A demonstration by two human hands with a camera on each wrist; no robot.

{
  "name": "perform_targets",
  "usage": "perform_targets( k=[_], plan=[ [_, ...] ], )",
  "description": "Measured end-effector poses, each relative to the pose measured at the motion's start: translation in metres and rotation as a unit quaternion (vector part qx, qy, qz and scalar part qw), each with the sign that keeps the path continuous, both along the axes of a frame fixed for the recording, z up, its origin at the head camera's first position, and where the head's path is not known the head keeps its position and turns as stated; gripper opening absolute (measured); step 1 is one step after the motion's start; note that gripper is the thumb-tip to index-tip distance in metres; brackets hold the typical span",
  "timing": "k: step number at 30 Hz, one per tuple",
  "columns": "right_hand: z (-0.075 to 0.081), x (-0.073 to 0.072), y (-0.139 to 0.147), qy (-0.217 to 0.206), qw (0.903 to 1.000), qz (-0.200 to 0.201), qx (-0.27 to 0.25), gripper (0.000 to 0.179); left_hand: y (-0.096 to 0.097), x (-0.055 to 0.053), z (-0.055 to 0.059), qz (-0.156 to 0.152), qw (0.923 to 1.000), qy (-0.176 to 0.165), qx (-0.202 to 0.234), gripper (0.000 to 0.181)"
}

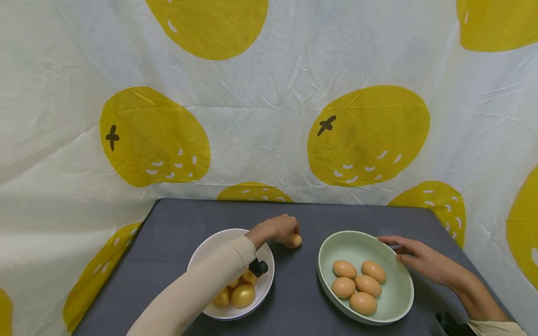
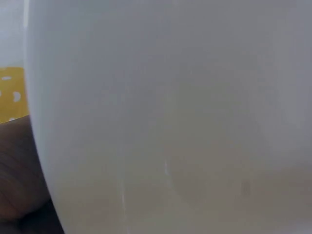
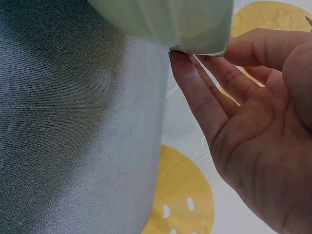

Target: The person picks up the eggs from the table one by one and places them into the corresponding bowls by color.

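My left hand [image 1: 282,229] is stretched over the white bowl and grips a brown egg [image 1: 297,241] between the two bowls, close above the dark tabletop. Most of that egg is hidden by the fingers. In the left wrist view, the hand [image 2: 19,170] shows only at the left edge, behind the blurred white bowl [image 2: 170,97]. My right hand [image 1: 424,261] holds the pale green bowl [image 1: 403,308] by its right rim. Thumb and fingers [image 3: 195,97] stand on either side of the rim in the right wrist view. Several brown eggs [image 1: 368,285] lie inside the green bowl.
Gold eggs [image 1: 243,296] lie in the white bowl [image 1: 269,266] on the left, partly covered by the left sleeve [image 1: 197,289]. Both bowls stand on a dark grey tabletop [image 1: 302,298]. A white cloth with yellow fruit prints [image 1: 252,140] hangs behind the table.
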State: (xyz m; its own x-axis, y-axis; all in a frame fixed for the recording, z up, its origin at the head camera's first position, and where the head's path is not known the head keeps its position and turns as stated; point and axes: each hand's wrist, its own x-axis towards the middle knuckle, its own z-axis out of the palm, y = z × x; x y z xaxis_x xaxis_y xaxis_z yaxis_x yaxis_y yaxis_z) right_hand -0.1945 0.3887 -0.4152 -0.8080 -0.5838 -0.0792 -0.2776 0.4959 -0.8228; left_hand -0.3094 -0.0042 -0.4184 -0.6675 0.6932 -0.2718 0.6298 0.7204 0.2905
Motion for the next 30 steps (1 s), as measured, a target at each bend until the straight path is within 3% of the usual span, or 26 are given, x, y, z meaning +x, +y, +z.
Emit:
perform_targets(
  k=[9,17,30],
  plan=[
    [0.0,0.0,-0.001,0.0,1.0,-0.001,0.001,0.05,-0.003,0.001,0.002,0.006,0.9992,0.025,0.03,0.025],
    [0.0,-0.001,0.0,-0.004,1.0,-0.001,-0.001,0.05,-0.006,0.005,0.009,0.014,0.9992,0.022,0.032,0.024],
    [-0.002,0.0,0.0,0.0,1.0,-0.001,-0.004,0.05,-0.01,0.007,0.012,0.0,0.9962,0.04,0.078,0.028]
  ],
)
